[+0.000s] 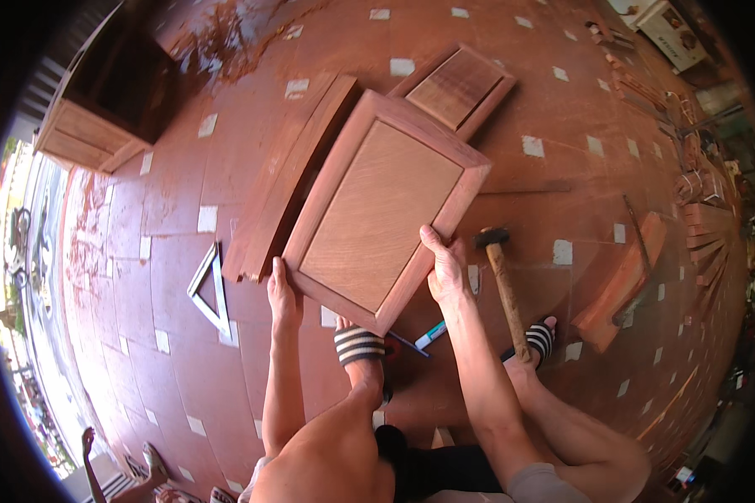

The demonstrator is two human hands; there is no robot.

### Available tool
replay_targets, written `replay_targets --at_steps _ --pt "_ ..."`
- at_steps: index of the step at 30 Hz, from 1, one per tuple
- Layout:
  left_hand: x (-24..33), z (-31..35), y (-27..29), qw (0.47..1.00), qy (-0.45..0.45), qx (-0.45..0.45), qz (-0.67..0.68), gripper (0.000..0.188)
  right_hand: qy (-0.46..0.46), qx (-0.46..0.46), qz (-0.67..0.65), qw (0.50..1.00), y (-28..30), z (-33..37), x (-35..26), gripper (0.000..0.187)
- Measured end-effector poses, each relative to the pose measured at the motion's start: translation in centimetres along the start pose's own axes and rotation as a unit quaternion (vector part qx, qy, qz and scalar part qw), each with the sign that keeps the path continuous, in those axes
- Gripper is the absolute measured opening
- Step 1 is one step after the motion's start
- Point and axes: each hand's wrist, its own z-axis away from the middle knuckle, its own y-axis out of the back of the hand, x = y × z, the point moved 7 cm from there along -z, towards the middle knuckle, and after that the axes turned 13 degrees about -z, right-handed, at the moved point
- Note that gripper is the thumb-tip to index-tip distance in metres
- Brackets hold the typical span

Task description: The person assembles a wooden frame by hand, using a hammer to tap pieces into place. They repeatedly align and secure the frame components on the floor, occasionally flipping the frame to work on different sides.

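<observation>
Between my two hands is a framed wooden panel (382, 214), tilted, with a reddish frame around a lighter flat centre. My left hand (282, 293) grips its lower left corner, fingers hidden behind the wood. On the right edge, my right hand (445, 264) holds the frame with the thumb on the front face and the other fingers mostly underneath. Behind the panel, a second framed panel (460, 88) lies on the floor. Thick wooden planks (289, 180) lie just left of the held panel, partly covered by it.
A hammer (507, 293) rests by my right foot. A metal set square (211, 289) lies left; a marker (431, 334) is between my feet. At right sit a handsaw (642, 251) and a wood piece (612, 293). A wooden cabinet (92, 138) stands far left, a wood stack (706, 239) far right.
</observation>
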Motion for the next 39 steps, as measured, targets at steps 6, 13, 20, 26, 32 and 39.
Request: replay_targets --at_steps 6,13,20,26,32,39 --pt "8.1 -2.1 -4.0 0.951 -0.164 -0.048 -0.257 0.051 0.085 -0.169 0.053 0.981 -6.5 -1.6 -7.1 0.044" --pt "22.8 -3.2 -13.4 0.936 -0.310 -0.118 -0.119 0.055 0.095 -0.252 0.142 0.952 -8.1 -1.7 -6.9 0.040" --pt "24.1 0.5 -13.4 0.935 -0.319 -0.126 -0.094 0.039 0.073 -0.277 0.182 0.940 -5.5 -3.4 -5.5 0.050" --pt "26.6 3.5 -14.4 0.900 -0.371 -0.186 -0.136 0.023 0.079 -0.274 0.242 0.927 -5.2 -2.9 -6.6 0.048" --pt "27.0 5.7 -14.2 0.907 -0.393 -0.075 -0.135 0.030 0.249 -0.031 0.606 0.755 4.6 -1.1 -11.3 0.065" --pt "26.1 6.6 -12.7 0.896 -0.420 -0.030 -0.141 0.031 0.000 0.154 0.639 0.754 21.5 1.0 -7.8 0.043"
